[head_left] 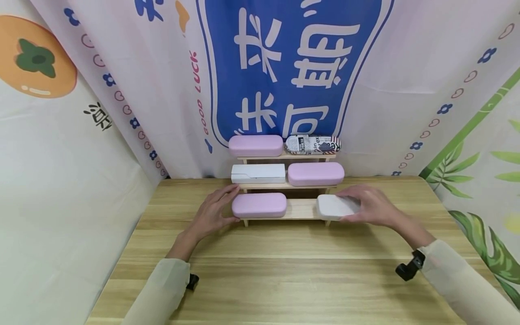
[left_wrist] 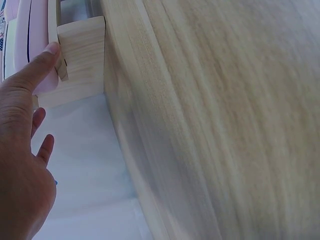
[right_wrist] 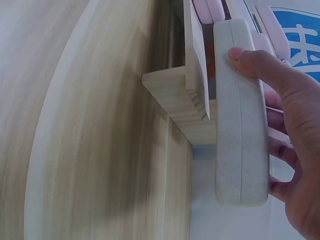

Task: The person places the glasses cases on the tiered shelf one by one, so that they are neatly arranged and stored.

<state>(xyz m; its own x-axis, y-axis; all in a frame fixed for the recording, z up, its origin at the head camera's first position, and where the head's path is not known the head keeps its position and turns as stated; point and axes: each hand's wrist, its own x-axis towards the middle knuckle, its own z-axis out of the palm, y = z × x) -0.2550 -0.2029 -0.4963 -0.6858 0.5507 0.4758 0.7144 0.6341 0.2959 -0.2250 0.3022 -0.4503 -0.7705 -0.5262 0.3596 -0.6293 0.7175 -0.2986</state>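
My right hand (head_left: 371, 205) grips a white glasses case (head_left: 336, 206) by its right part, at the right end of the lowest tier of a wooden stepped rack (head_left: 301, 209). In the right wrist view, the thumb lies across the case's front side, with fingers behind it; its near end juts past the shelf board. At the rack's left end is my left hand (head_left: 213, 210), beside a pink glasses case (head_left: 259, 205) on the same tier. Its thumb (left_wrist: 47, 55) touches the shelf's front edge by that case, while the other fingers extend behind, partly hidden.
On the middle tier sit a white box-shaped case (head_left: 258, 174) and a pink case (head_left: 316, 174). The top tier holds another pink case (head_left: 256, 146) and a newsprint-patterned case (head_left: 313, 145). The rack stands on a wood-grain table (head_left: 284, 280) against a printed curtain (head_left: 390, 90).
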